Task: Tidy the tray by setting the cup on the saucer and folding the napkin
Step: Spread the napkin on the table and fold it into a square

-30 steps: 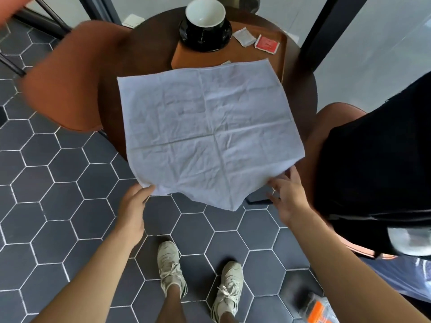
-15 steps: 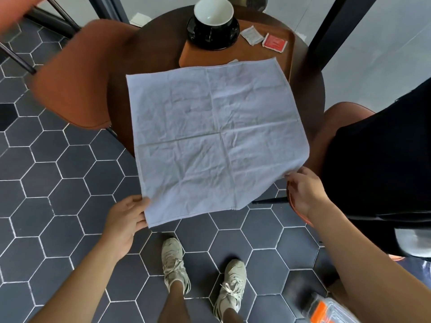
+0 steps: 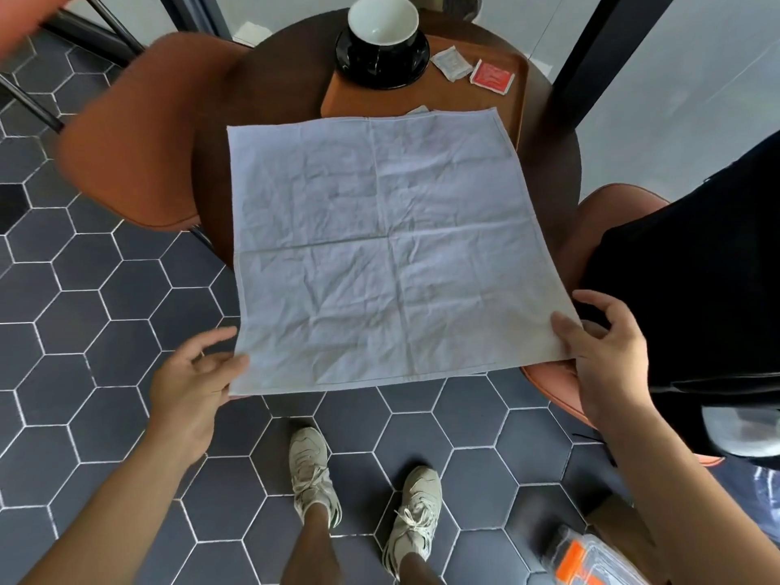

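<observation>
I am pinching the near corners of the napkin [image 3: 388,255], left hand [image 3: 198,373] on one, right hand [image 3: 603,356] on the other, holding it spread open over the bench [image 3: 274,90]. The cup [image 3: 382,19] is already sitting on the saucer [image 3: 415,63] on the tray [image 3: 422,97], so only the folding is waiting.

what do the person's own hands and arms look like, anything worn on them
Nothing is worn that the head view shows. The left hand and the right hand are bare, with no gloves, rings, watch or wristband visible. Both arms are bare from the wrist down to the bottom edge of the picture, and no sleeve comes into view.
</observation>
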